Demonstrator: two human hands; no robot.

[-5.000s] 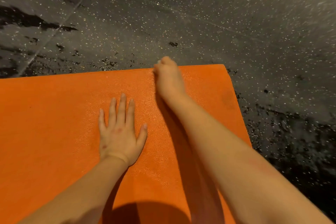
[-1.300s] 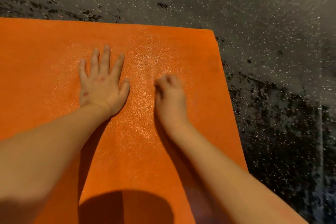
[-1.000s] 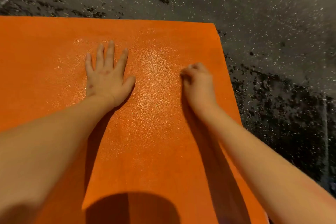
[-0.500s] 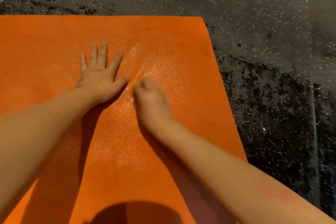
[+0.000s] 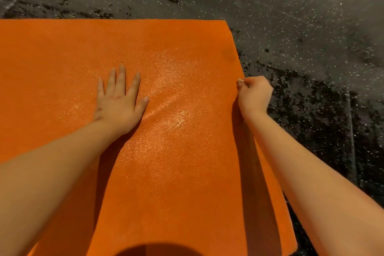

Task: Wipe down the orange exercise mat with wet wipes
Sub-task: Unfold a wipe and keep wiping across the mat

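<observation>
The orange exercise mat [image 5: 176, 172] lies flat on the floor and fills most of the view, with a wet sheen across its middle. My left hand [image 5: 118, 102] rests flat on the mat, fingers straight and spread. At the mat's right edge, my right hand [image 5: 254, 95] is curled into a fist. A pale sliver of wet wipe [image 5: 240, 80] shows at its fingertips, and the rest of the wipe is hidden inside the hand.
Dark rubber floor with white speckles [image 5: 291, 16] surrounds the mat on the far and right sides, with darker wet patches [image 5: 311, 100] beside the right edge. My head's shadow [image 5: 158, 250] falls on the mat's near end.
My right hand has swept from beside the left thumb out to the mat's right edge. The left hand has stayed flat on the mat.
</observation>
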